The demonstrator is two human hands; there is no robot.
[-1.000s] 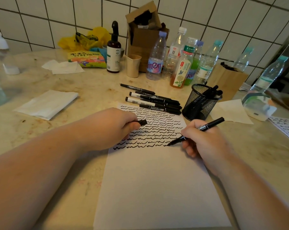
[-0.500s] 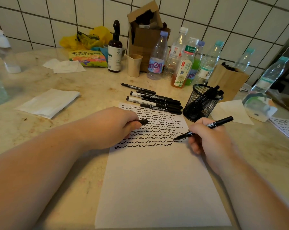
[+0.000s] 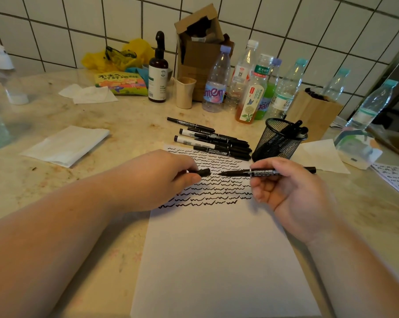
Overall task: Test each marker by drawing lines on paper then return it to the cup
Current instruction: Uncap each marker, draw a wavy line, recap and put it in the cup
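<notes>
Now right hand point(image 3: 292, 191) palm-up, marker point(image 3: 262, 172) level toward cap point(image 3: 204, 172).

R hand point(image 3: 290, 191) lifted marker point(image 3: 265, 172) off paper point(image 3: 217, 260), rolled palm-up; marker now lying level, tip swung left, pointing at cap point(image 3: 204, 172) pinched in L hand point(image 3: 162, 180). Tip and cap near, not touching. Wavy row finished out to right.

Dim, warm, even light; soft shadows fall beneath both forearms onto the paper point(image 3: 219, 260). Wide-angle bending curves the wall tiles point(image 3: 56, 33) toward 10 and 2 o'clock; edges slightly soft.
</notes>
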